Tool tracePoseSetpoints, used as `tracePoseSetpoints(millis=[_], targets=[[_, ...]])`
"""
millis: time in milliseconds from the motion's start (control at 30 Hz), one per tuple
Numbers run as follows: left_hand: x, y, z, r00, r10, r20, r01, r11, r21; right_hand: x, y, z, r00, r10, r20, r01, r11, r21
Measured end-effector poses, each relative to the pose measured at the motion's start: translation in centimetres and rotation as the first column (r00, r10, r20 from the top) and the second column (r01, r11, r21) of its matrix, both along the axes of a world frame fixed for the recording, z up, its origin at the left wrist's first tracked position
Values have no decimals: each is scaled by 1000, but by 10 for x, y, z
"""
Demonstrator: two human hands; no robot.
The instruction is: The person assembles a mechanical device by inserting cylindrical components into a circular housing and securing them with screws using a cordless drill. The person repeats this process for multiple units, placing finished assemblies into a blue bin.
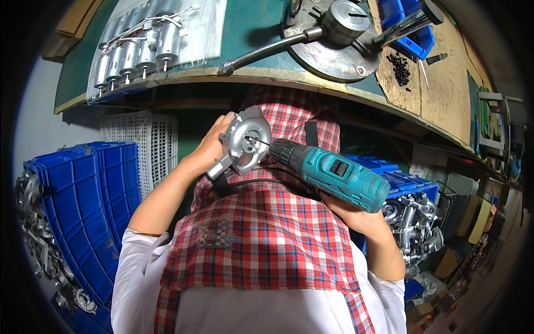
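My left hand (pixel 214 139) is wrapped round a round silver metal housing (pixel 243 133) with a short pipe stub, held above my lap. My right hand (pixel 347 214) grips a teal and black cordless drill (pixel 342 175) from below; its handle and my fingers are mostly hidden under the drill body. The drill's thin bit points left into the middle of the housing, where small dark screws or holes show. Whether the tip touches a screw I cannot tell.
Silver motors (pixel 147 47) with white wires lie on the bench at far left. A round metal press fixture (pixel 334 47) with a long lever stands mid-bench, with black screws (pixel 400 69) and a blue bin (pixel 409 25) at right. Blue crates (pixel 83 195) and metal parts (pixel 414 222) flank me.
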State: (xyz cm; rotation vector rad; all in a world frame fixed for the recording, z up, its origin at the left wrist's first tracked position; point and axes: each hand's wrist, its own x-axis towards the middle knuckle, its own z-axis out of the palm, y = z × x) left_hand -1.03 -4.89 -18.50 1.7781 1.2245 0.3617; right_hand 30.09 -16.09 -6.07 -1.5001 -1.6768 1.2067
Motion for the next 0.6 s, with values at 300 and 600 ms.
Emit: tracePoseSetpoints(millis=[300, 600], targets=[[1, 0, 0, 1000, -18, 6, 18, 999, 29, -1, 11, 4, 986, 110, 122, -127, 981, 149], [2, 0, 6, 1000, -18, 2, 18, 999, 32, -10, 24, 25, 972, 162, 171, -176, 982, 74]])
